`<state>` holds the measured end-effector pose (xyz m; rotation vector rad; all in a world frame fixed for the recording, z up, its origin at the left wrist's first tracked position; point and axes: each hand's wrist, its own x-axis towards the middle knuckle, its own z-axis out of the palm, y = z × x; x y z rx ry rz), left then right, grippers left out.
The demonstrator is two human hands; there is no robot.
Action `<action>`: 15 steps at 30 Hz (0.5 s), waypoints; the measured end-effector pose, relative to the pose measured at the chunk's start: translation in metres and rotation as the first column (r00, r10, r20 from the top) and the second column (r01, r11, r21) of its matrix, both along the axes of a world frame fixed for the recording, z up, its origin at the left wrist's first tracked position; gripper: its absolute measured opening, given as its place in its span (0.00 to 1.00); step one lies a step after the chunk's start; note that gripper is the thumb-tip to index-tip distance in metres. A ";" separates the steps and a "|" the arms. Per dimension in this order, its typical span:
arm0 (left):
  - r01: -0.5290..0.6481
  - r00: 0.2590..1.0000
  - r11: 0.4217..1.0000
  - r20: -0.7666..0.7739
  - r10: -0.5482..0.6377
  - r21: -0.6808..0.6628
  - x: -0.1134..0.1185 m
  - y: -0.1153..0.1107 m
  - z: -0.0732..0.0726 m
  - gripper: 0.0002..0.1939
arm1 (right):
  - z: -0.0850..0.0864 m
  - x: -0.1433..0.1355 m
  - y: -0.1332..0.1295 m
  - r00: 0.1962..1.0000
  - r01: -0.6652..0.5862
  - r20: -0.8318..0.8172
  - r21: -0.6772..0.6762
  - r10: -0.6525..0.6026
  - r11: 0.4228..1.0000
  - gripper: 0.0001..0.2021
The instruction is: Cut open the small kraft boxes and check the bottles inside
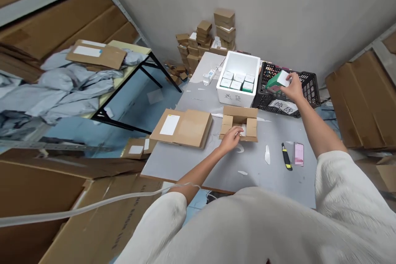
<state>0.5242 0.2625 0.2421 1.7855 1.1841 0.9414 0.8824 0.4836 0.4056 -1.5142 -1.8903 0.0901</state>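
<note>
While your right hand [293,86] holds a green-and-white carton [275,82] above the black plastic crate [311,86], its fingers are clamped on the carton, with some of them against the white face. The crate stands at the far right corner of the desk [173,163], and a white sign with handwritten characters [283,106] is on its near side.

Your left hand [229,139] is at the near side of the open cardboard box [240,111], its fingers reaching over the opening; you cannot tell from this view whether they are closed on anything. That box sits around the middle of the desk, flaps spread, with something whitish inside.

Beyond it, toward the far edge, a white foam box [236,98] holds six cartons [236,85] with white tops, and green sides show on some. A white power strip [209,76] lies just left of the foam box. By the left edge of the desk you have a flat cardboard box [188,128] with a white label. Toward the right edge, a black-and-yellow utility knife [286,156] lies beside a phone [298,153] with a pink screen.
</note>
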 end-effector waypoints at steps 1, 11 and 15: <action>-0.008 1.000 1.000 -0.011 0.008 -0.003 0.001 0.004 -0.001 0.18 | -0.013 0.004 0.016 1.000 -0.017 -0.002 -0.029 0.017 0.999 0.22; -0.046 0.997 0.999 -0.065 0.048 0.023 0.008 0.026 -0.007 0.17 | -0.131 0.016 0.107 0.999 -0.044 -0.041 -0.352 0.032 0.935 0.23; -0.046 0.995 0.998 -0.083 0.048 0.034 0.008 0.028 -0.006 0.18 | -0.147 0.015 0.122 0.999 -0.033 -0.029 -0.533 0.020 0.845 0.14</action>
